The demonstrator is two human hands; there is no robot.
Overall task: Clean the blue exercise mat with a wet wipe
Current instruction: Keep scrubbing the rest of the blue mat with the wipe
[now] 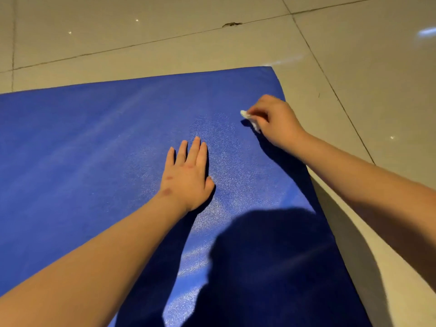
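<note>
One blue mat (82, 149): left fingers (194, 149) flat on it, right fingers (260, 109) pinching wipe (245, 114).

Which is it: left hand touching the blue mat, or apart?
Touching. The head view shows the left hand lying flat, palm down, on the blue mat, its shadow hugging the thumb edge with no gap.

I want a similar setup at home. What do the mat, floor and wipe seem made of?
The mat: likely foam or vinyl, blue, with a fine pebbled grain that glints in the light.
The floor: glossy beige tiles, probably ceramic or stone; joint lines and sharp light reflections show.
The wipe: thin white paper or nonwoven cloth, crumpled in the right hand.
</note>
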